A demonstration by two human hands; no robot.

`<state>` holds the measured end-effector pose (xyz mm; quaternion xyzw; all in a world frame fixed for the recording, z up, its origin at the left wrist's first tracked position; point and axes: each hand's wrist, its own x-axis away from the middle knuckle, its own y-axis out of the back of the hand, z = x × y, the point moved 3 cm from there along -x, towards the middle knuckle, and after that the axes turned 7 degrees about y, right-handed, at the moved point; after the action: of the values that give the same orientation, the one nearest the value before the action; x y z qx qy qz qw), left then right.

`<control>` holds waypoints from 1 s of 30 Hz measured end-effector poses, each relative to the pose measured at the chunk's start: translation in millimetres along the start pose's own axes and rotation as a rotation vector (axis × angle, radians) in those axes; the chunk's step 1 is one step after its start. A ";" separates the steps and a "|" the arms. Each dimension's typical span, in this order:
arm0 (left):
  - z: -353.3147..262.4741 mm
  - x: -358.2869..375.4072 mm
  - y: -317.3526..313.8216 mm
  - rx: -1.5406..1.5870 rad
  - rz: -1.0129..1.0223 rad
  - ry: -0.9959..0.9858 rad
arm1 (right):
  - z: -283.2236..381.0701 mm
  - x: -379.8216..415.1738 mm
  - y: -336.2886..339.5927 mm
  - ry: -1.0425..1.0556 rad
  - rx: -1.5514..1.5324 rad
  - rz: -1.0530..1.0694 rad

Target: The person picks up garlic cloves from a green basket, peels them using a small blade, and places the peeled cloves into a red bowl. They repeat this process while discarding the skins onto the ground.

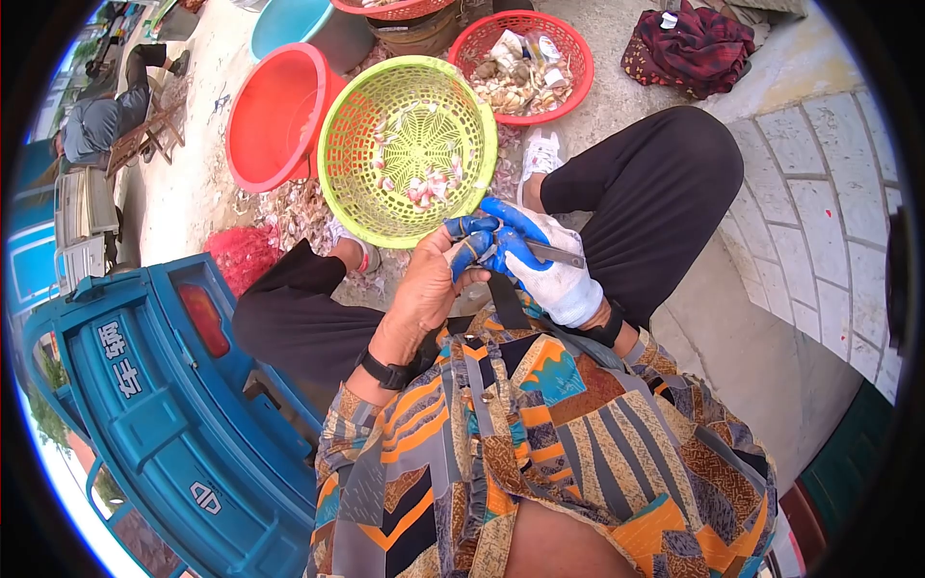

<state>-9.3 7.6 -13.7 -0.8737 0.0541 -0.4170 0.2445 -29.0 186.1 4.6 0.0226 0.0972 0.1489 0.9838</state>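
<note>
My right hand (564,284), in a white glove with blue-coated fingers, is closed around a small knife (559,254); a flat metal end of it sticks out to the right. My left hand (429,279) is bare apart from blue covers on some fingertips. Its fingers are pinched together against the right hand's fingers, and whatever they hold is hidden. Both hands meet above my lap, at the near rim of a yellow-green plastic basket (334,197). Inside that basket lie several peeled-looking garlic cloves (431,186), white and pinkish.
Beyond stands a red basket (585,89) with garlic bulbs and pieces (520,82). A red tub (275,116) and a light-blue tub (289,27) are to the left. Husks (303,214) litter the ground by a red mesh bag (241,258). A blue cargo vehicle (159,405) flanks my left side; a person (101,125) sits farther off.
</note>
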 end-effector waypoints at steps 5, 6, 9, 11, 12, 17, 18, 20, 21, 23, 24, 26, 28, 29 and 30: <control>0.0 -1.5 0.7 -0.129 -0.019 -0.052 | -11.9 3.6 -2.4 -0.112 -0.371 -0.147; 0.8 -2.0 2.0 -0.164 -0.031 -0.064 | -13.5 4.0 -2.4 -0.175 -0.488 -0.173; -0.2 1.2 2.8 -0.037 0.004 -0.022 | -9.4 0.3 2.1 -0.146 -0.454 -0.258; -4.0 0.8 14.3 0.121 0.048 -0.011 | -14.1 -1.7 1.3 -0.176 -0.521 -0.302; -5.0 0.5 24.2 0.200 0.066 -0.008 | -15.1 -2.2 0.5 -0.160 -0.552 -0.305; -106.7 -11.7 120.0 0.477 -0.081 -0.305 | -15.4 -3.4 -1.0 -0.193 -0.527 -0.245; -133.3 -11.4 143.7 0.515 -0.115 -0.437 | -15.4 -3.8 -0.9 -0.191 -0.530 -0.247; -170.8 -12.8 173.6 0.456 -0.187 -0.495 | -15.6 -5.1 -0.9 -0.188 -0.536 -0.251; -172.0 -15.3 175.4 0.370 -0.274 -0.498 | -15.9 -6.1 -1.5 -0.207 -0.527 -0.246; -167.3 -23.3 175.0 0.050 -0.448 -0.459 | -16.4 -6.6 -2.4 -0.246 -0.510 -0.240; -158.0 -30.8 167.7 -0.183 -0.529 -0.413 | -17.3 -6.6 -3.1 -0.236 -0.541 -0.228; -135.4 -53.6 172.6 -0.634 -0.616 -0.340 | -20.0 -6.5 -5.0 -0.213 -0.600 -0.207; -114.9 -67.1 165.6 -1.230 -0.700 -0.357 | -21.5 -6.9 -6.3 -0.240 -0.590 -0.190; -100.1 -79.2 167.5 -1.355 -0.709 -0.421 | -21.8 -7.4 -6.0 -0.254 -0.583 -0.179; -87.0 -89.0 166.0 -1.480 -0.716 -0.486 | -21.6 -8.0 -6.2 -0.258 -0.554 -0.175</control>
<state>-114.4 -144.3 -108.3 -0.8378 -0.0208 -0.1274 -0.5305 -39.0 178.1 -15.6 -0.2359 -0.0711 0.0804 0.9658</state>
